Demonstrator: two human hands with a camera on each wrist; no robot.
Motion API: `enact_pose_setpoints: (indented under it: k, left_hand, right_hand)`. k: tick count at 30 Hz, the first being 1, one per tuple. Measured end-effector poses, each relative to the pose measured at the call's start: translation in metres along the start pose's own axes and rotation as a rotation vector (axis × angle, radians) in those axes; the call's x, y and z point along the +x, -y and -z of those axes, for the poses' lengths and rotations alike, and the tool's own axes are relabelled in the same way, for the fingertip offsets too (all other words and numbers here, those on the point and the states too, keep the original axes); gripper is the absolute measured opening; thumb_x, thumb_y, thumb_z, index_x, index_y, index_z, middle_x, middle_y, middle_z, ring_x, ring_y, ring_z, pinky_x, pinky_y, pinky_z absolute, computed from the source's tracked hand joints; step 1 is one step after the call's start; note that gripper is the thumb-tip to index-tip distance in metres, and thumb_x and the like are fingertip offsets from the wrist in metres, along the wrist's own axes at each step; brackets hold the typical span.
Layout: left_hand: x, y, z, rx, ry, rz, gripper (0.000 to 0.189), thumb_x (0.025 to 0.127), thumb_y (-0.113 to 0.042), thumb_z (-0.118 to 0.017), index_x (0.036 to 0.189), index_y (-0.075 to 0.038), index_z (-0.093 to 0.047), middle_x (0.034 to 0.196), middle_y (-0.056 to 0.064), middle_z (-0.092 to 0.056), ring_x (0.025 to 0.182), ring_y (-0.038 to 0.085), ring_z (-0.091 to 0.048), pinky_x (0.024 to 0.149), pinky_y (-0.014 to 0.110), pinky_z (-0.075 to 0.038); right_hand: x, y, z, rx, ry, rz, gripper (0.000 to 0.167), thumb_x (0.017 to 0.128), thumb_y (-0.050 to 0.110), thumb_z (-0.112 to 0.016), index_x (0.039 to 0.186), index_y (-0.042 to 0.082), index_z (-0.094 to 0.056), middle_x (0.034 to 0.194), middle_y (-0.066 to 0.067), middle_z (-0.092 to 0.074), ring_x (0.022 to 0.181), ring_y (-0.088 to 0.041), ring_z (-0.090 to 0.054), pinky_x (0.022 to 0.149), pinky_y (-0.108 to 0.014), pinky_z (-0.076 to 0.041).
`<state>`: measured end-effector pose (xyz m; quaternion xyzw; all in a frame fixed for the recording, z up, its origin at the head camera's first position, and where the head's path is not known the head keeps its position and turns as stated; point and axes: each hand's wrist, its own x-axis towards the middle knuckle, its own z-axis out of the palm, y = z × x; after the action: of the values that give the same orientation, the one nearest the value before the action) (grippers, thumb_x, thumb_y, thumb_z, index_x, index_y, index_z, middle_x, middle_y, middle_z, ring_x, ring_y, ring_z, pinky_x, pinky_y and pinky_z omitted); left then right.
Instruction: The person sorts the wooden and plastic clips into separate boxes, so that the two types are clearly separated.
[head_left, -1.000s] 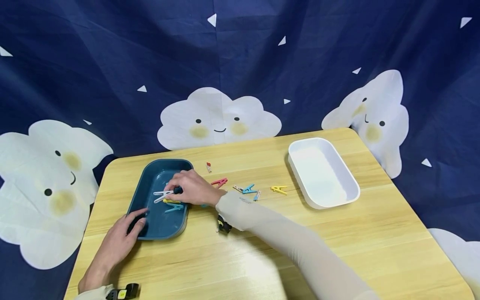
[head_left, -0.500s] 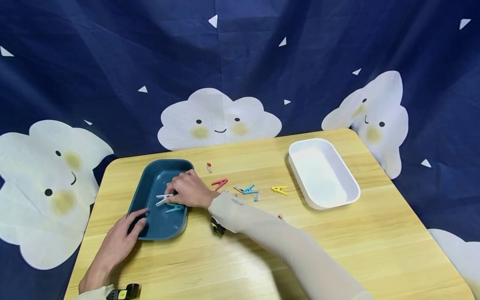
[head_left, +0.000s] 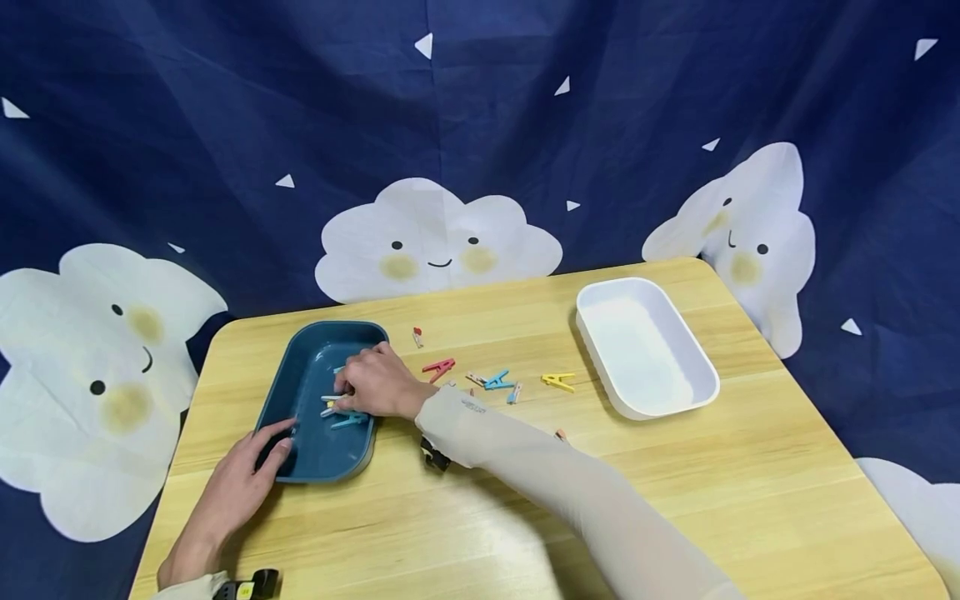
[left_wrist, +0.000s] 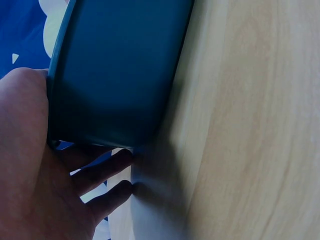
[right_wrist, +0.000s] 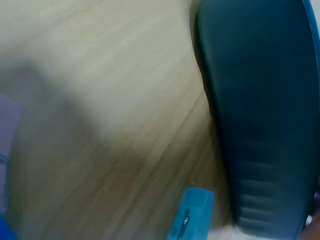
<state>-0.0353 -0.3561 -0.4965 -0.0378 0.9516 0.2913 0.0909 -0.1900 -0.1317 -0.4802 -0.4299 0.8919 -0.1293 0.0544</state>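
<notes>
Shifted since the earlier head frame, the white peg (head_left: 328, 397) now shows less beyond the right hand (head_left: 378, 385), which pinches it inside the dark blue bin (head_left: 322, 457); the left hand (head_left: 240, 479) stays at the bin's near end. From the left wrist, that hand's fingers (left_wrist: 107, 172) spread outside the bin. From the right wrist, a blue peg (right_wrist: 192, 215) lies outside the bin, near that hand.
</notes>
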Motion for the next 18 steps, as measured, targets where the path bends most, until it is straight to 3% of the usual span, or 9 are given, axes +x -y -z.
enact_pose_setpoints:
  k: [5, 7, 12, 18]
  left_hand:
    - [0.001, 0.0, 0.0, -0.001, 0.006, 0.003, 0.057, 0.119, -0.044, -0.041, 0.158, -0.004, -0.053, 0.16, 0.039, -0.046, 0.147, 0.064, -0.04, 0.112, 0.082, -0.036]
    - [0.001, 0.0, 0.0, -0.003, 0.006, 0.005, 0.057, 0.119, -0.044, -0.041, 0.158, -0.005, -0.053, 0.16, 0.039, -0.045, 0.148, 0.063, -0.039, 0.113, 0.082, -0.035]
    - [0.0, 0.001, -0.001, -0.005, 0.0, 0.0, 0.057, 0.119, -0.045, -0.041, 0.158, -0.005, -0.053, 0.161, 0.038, -0.045, 0.148, 0.064, -0.039, 0.112, 0.082, -0.036]
    - [0.0, 0.001, -0.001, -0.006, -0.004, 0.001, 0.056, 0.119, -0.044, -0.041, 0.159, -0.005, -0.053, 0.161, 0.039, -0.044, 0.148, 0.064, -0.038, 0.112, 0.082, -0.035]
  right_hand:
    - [-0.011, -0.016, 0.009, 0.248, -0.136, 0.129, 0.025, 0.105, 0.043, -0.075, 0.12, 0.026, -0.085, 0.11, 0.013, -0.077, 0.105, -0.007, -0.065, 0.1, -0.021, -0.046]
    - [-0.018, -0.026, 0.013, 0.371, -0.169, 0.153, 0.024, 0.105, 0.038, -0.076, 0.119, 0.021, -0.085, 0.11, 0.011, -0.076, 0.106, -0.009, -0.067, 0.108, -0.019, -0.046]
    - [-0.037, -0.054, 0.018, 0.595, -0.197, 0.096, 0.023, 0.104, 0.032, -0.078, 0.118, 0.016, -0.084, 0.113, 0.009, -0.076, 0.112, -0.01, -0.067, 0.114, -0.03, -0.051]
    - [-0.057, -0.091, 0.014, 0.7, -0.173, -0.019, 0.023, 0.104, 0.029, -0.079, 0.12, 0.015, -0.083, 0.115, 0.006, -0.075, 0.111, -0.013, -0.067, 0.1, -0.028, -0.06]
